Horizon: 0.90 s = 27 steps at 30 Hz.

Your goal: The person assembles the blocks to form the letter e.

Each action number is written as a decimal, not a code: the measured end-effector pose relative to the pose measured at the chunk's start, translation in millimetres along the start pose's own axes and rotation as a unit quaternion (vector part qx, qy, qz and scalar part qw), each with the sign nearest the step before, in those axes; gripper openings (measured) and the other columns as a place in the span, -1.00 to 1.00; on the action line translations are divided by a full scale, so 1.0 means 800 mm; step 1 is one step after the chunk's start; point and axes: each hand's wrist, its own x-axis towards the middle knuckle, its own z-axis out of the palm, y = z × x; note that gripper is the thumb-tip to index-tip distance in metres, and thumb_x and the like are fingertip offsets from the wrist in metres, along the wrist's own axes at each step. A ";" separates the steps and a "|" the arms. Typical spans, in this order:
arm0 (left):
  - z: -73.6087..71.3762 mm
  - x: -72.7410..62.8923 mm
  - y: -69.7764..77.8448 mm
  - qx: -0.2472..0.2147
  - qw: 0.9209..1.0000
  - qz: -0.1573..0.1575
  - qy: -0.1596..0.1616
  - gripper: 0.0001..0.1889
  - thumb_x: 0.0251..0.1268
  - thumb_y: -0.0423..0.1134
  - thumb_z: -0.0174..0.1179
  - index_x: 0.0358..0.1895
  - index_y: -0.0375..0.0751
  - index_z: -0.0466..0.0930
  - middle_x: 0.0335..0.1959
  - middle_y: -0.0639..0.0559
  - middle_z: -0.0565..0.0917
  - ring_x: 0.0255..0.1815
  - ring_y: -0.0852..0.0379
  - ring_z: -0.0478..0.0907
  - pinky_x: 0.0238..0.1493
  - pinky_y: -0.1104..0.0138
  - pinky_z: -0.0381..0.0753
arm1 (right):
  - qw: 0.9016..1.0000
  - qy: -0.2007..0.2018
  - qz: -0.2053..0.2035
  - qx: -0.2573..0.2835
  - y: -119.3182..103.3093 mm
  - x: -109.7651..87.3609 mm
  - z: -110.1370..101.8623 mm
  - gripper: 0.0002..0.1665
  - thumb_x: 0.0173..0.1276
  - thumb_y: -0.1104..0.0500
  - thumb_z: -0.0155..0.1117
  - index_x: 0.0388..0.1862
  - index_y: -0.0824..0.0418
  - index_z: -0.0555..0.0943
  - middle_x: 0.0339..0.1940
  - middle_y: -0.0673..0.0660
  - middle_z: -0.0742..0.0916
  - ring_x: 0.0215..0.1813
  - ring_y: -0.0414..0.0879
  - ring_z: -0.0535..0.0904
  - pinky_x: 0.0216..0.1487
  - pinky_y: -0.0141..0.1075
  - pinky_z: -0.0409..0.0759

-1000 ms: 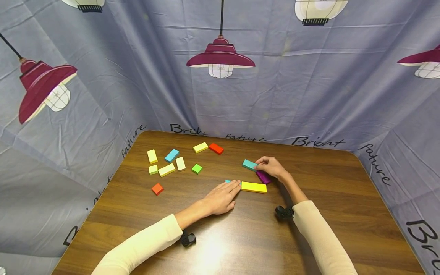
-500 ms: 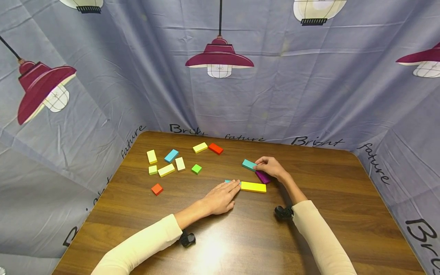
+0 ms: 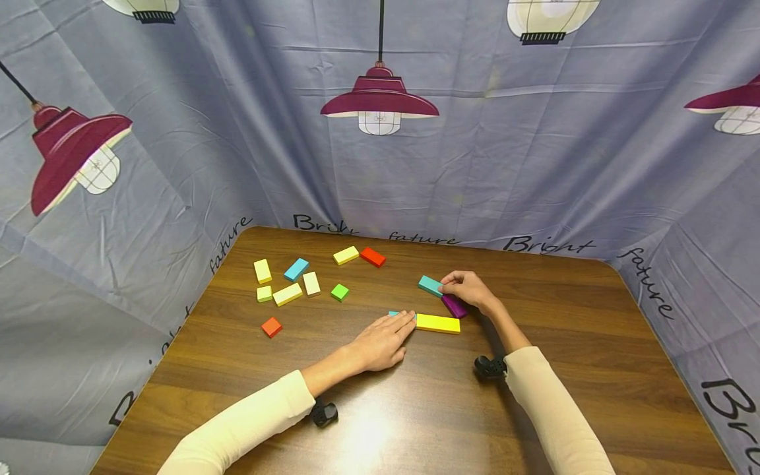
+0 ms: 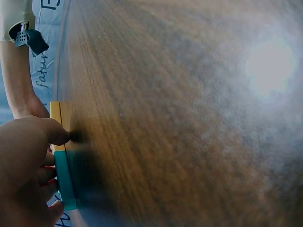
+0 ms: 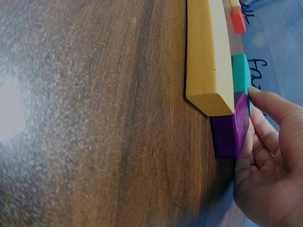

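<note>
My left hand [image 3: 380, 343] lies palm down with its fingers stretched over a blue block [image 3: 392, 314], mostly hidden beneath them. In the left wrist view that block [image 4: 66, 184] looks teal, and the thumb touches the side close to where it meets a long yellow block [image 4: 56, 113]. The yellow block [image 3: 438, 323] runs on to the right, flat on the table. Farther back, my right hand [image 3: 469, 290] pinches the right end of a teal block [image 3: 430, 285] between thumb and fingers. A purple block [image 3: 454, 305] lies slanted under that hand, between the teal and yellow blocks.
On the left of the wooden table [image 3: 570, 369] lie several loose blocks, among them a blue one [image 3: 296, 269], a small green one [image 3: 340, 292] and an orange-red one [image 3: 272, 326]. A red block [image 3: 373, 256] sits near the back edge, before a grey-blue curtain [image 3: 475, 165].
</note>
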 end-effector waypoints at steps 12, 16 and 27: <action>-0.002 -0.002 0.002 -0.007 1.000 -0.005 -0.009 -0.35 0.50 -0.10 0.08 0.54 -0.28 0.18 0.56 -0.12 0.17 0.55 0.00 0.09 0.47 0.14 0.12 | 1.000 -0.002 0.006 0.005 0.001 -0.002 -0.001 -0.66 0.35 0.12 0.37 -0.05 0.36 0.65 -0.24 0.11 0.69 -0.21 -0.11 0.53 -0.17 -0.33 0.49; -0.002 -0.002 0.001 -0.008 1.000 -0.005 -0.008 -0.35 0.51 -0.09 0.08 0.54 -0.28 0.17 0.56 -0.13 0.17 0.55 0.00 0.09 0.47 0.14 0.11 | 1.000 -0.002 0.003 0.002 0.001 -0.002 -0.001 -0.65 0.36 0.11 0.37 -0.04 0.37 0.64 -0.23 0.12 0.69 -0.20 -0.11 0.53 -0.16 -0.32 0.49; -0.002 -0.001 0.001 -0.006 1.000 -0.009 -0.011 -0.35 0.51 -0.09 0.07 0.54 -0.27 0.17 0.56 -0.11 0.16 0.55 0.02 0.08 0.47 0.15 0.10 | 1.000 -0.001 0.002 0.003 0.002 0.000 -0.001 -0.63 0.35 0.10 0.37 -0.04 0.37 0.64 -0.23 0.13 0.69 -0.21 -0.12 0.53 -0.17 -0.33 0.48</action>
